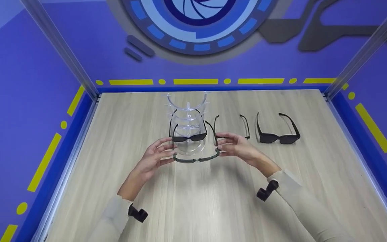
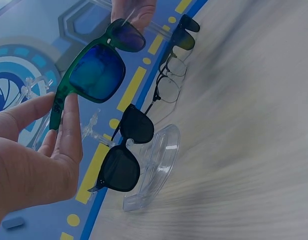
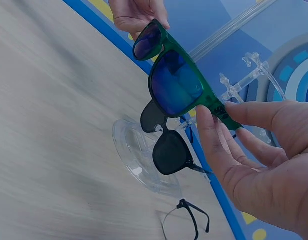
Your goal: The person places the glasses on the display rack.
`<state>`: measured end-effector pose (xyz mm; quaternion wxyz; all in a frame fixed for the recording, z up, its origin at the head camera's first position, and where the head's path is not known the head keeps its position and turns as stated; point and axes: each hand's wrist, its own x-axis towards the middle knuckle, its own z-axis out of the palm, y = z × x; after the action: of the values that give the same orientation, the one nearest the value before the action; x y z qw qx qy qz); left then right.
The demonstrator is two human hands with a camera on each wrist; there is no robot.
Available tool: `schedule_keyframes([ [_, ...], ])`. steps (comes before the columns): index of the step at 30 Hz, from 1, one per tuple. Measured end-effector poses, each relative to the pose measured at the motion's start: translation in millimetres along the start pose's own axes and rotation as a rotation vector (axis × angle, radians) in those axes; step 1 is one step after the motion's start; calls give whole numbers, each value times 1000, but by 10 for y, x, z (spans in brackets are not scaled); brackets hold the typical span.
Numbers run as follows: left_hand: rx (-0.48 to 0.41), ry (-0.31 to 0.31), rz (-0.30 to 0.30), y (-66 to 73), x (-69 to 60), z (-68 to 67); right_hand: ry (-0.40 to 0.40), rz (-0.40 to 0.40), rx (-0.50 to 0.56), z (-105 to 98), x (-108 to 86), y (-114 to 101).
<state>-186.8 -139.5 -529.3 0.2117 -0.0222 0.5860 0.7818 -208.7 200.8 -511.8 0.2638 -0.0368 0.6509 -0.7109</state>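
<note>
Green-framed sunglasses (image 1: 196, 160) with blue mirrored lenses (image 2: 98, 72) are held up between both hands, their front toward me and the temples pointing away. My left hand (image 1: 151, 159) pinches the left temple near its hinge between thumb and fingers. On the other side my right hand (image 1: 239, 148) pinches the right temple in the same way. Just beyond them stands a clear plastic eyewear display rack (image 1: 188, 118), with several tiers. Black sunglasses (image 1: 180, 138) sit on a low tier of it, above the rounded clear base (image 3: 128, 150). The upper tiers carry no glasses.
To the rack's right, thin-framed eyeglasses (image 1: 247, 126) lie on the wooden table (image 1: 193, 208), partly behind the right hand. Farther right are large black sunglasses (image 1: 279, 138), temples pointing away. Blue printed panels (image 1: 213, 72) wall the table at the back and sides.
</note>
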Motion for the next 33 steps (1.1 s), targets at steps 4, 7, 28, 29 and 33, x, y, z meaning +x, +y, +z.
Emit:
schedule_keyframes([
  [4, -10, 9, -5, 38, 19, -35, 23, 10, 5, 45, 52, -48],
  [7, -18, 25, 1, 69, 32, -69, 29, 10, 17, 84, 107, -81],
  [28, -58, 64, -6, 222, 371, -151, 55, -16, 19, 64, 359, -223],
  [29, -57, 68, -4, 229, 379, -160, 56, -17, 20, 70, 374, -228],
  [33, -53, 76, -2, 245, 409, -207, 55, -8, 39, 89, 436, -234],
])
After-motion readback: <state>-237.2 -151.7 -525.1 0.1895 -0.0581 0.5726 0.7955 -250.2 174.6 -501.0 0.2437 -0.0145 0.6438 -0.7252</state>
